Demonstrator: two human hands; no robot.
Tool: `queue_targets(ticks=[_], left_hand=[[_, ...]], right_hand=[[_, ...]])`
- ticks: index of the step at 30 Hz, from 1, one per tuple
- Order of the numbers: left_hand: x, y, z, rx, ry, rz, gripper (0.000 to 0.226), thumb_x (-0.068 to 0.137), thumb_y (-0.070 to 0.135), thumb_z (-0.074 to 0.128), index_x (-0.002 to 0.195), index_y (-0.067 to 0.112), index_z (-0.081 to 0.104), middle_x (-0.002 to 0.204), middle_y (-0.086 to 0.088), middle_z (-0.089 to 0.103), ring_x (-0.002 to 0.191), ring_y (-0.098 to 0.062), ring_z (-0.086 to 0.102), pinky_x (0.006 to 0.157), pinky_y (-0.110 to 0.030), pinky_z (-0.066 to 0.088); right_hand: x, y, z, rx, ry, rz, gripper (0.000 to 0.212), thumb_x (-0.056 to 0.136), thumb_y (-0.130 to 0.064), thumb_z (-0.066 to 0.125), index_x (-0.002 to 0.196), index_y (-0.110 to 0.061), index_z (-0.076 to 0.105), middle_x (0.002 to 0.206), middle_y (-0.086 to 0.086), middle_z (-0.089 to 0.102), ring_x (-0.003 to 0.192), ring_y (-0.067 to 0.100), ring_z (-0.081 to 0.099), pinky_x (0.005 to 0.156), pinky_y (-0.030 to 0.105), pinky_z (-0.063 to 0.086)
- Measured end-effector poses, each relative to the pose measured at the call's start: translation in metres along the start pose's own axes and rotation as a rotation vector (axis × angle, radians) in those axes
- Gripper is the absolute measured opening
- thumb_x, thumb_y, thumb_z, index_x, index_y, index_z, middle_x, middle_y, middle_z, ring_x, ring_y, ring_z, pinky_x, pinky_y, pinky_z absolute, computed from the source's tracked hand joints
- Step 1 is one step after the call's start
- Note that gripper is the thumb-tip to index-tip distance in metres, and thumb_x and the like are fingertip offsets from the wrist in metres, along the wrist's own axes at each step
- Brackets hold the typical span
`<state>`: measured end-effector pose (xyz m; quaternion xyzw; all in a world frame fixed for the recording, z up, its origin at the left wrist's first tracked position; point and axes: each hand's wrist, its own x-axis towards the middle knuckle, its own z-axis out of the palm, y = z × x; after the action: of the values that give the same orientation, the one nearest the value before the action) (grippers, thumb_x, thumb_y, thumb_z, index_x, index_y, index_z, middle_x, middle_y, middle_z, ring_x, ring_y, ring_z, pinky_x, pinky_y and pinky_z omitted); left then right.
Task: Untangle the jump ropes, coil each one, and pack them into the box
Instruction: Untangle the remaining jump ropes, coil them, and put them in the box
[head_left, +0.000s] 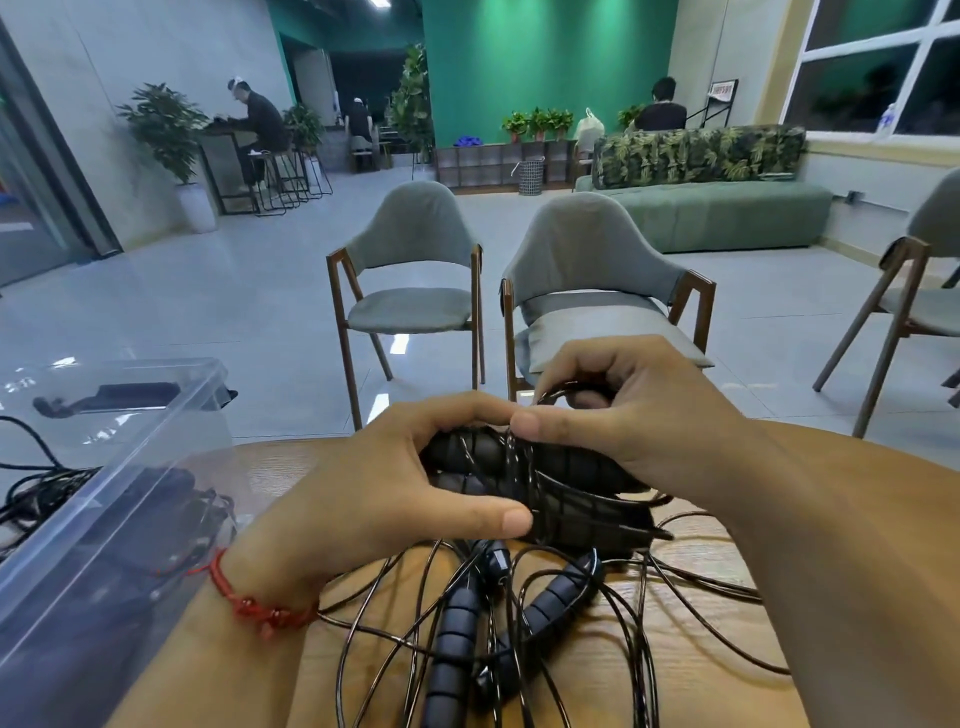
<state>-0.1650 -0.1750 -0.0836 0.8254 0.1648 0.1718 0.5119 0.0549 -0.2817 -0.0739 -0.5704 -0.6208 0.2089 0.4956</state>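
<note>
I hold a black jump rope bundle (566, 493) above the wooden table (675, 675): its two ribbed foam handles lie side by side with thin cord wound round them. My left hand (384, 493) grips the bundle's left end, thumb underneath. My right hand (623, 415) grips the right end and pinches a loop of cord at the top. Below, more black ropes (519, 634) lie tangled, with two ribbed handles (457, 634) among loose loops. The clear plastic box (104, 499) stands at the left, with dark coiled ropes inside.
A black cable (31, 467) runs along the table behind the box. Two grey chairs (587, 291) stand just past the table's far edge, a third at the right. People sit far off at the back of the room.
</note>
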Motion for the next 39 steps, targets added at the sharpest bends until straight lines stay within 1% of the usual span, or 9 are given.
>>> queue_targets(ticks=[4,7,10,13,21,24,30,35,39], left_hand=[[0.007,0.0,0.013,-0.02,0.113,0.018,0.056,0.084,0.02,0.088,0.131,0.034,0.062,0.114,-0.004,0.079,0.107,-0.023,0.077,0.094,-0.042,0.062],[0.008,0.001,0.021,0.055,0.225,0.071,0.056,0.081,0.02,0.09,0.127,0.033,0.061,0.11,0.003,0.078,0.1,-0.017,0.078,0.083,-0.023,0.062],[0.006,-0.002,0.022,0.12,0.258,0.136,0.061,0.079,0.018,0.093,0.129,0.033,0.061,0.116,0.004,0.076,0.104,-0.018,0.078,0.089,-0.03,0.063],[0.005,-0.002,0.023,0.123,0.245,0.151,0.059,0.08,0.02,0.092,0.129,0.034,0.062,0.119,0.004,0.075,0.106,-0.02,0.077,0.091,-0.037,0.064],[0.006,-0.004,0.022,0.128,0.319,0.23,0.054,0.091,0.025,0.081,0.139,0.035,0.06,0.121,-0.001,0.073,0.109,-0.025,0.075,0.09,-0.04,0.064],[0.006,-0.004,0.018,0.104,0.321,0.206,0.046,0.09,0.03,0.081,0.133,0.035,0.063,0.119,-0.001,0.075,0.109,-0.022,0.076,0.09,-0.036,0.065],[0.01,0.002,0.018,-0.322,0.252,0.056,0.042,0.083,0.016,0.081,0.121,0.028,0.07,0.109,-0.014,0.077,0.099,-0.035,0.079,0.078,-0.042,0.066],[0.016,0.003,0.028,-0.53,0.25,-0.049,0.035,0.079,0.012,0.08,0.112,0.021,0.072,0.106,-0.018,0.074,0.094,-0.041,0.079,0.06,-0.04,0.064],[0.016,0.006,0.029,-0.548,0.292,-0.04,0.032,0.075,0.008,0.082,0.102,0.024,0.076,0.1,-0.012,0.076,0.089,-0.043,0.079,0.058,-0.041,0.064]], right_hand=[[0.001,0.003,-0.002,0.066,0.044,0.018,0.028,0.08,-0.047,0.091,0.09,-0.025,0.078,0.084,0.032,0.061,0.073,0.053,0.054,0.065,0.05,0.045],[0.0,0.004,-0.006,0.039,0.068,0.076,0.032,0.077,-0.056,0.087,0.091,-0.029,0.078,0.084,0.015,0.07,0.084,0.045,0.064,0.075,0.052,0.055],[0.0,0.004,-0.009,0.085,-0.063,0.232,0.04,0.076,-0.063,0.081,0.097,-0.028,0.077,0.093,-0.002,0.078,0.093,0.023,0.071,0.092,0.055,0.055],[0.0,0.002,-0.011,0.162,-0.139,0.314,0.04,0.079,-0.057,0.08,0.1,-0.023,0.076,0.092,0.001,0.078,0.089,0.019,0.07,0.09,0.05,0.051],[0.001,-0.003,0.001,0.163,0.097,0.206,0.027,0.077,-0.046,0.085,0.091,-0.024,0.08,0.085,0.005,0.077,0.084,0.023,0.078,0.088,0.055,0.064],[-0.001,-0.006,0.002,0.108,0.143,0.102,0.021,0.083,-0.039,0.087,0.091,-0.021,0.079,0.082,0.001,0.077,0.081,0.018,0.078,0.078,0.041,0.066],[0.0,-0.003,0.007,-0.003,0.184,0.009,0.019,0.084,-0.04,0.089,0.089,-0.023,0.08,0.081,-0.002,0.077,0.078,0.017,0.076,0.069,0.029,0.061],[0.002,0.003,0.007,0.003,0.153,0.054,0.022,0.083,-0.046,0.088,0.088,-0.026,0.081,0.082,-0.001,0.076,0.079,0.018,0.074,0.073,0.041,0.063],[0.004,0.003,0.003,0.093,0.047,0.178,0.022,0.091,-0.049,0.078,0.094,-0.027,0.079,0.088,0.001,0.078,0.084,0.02,0.076,0.077,0.043,0.063]])
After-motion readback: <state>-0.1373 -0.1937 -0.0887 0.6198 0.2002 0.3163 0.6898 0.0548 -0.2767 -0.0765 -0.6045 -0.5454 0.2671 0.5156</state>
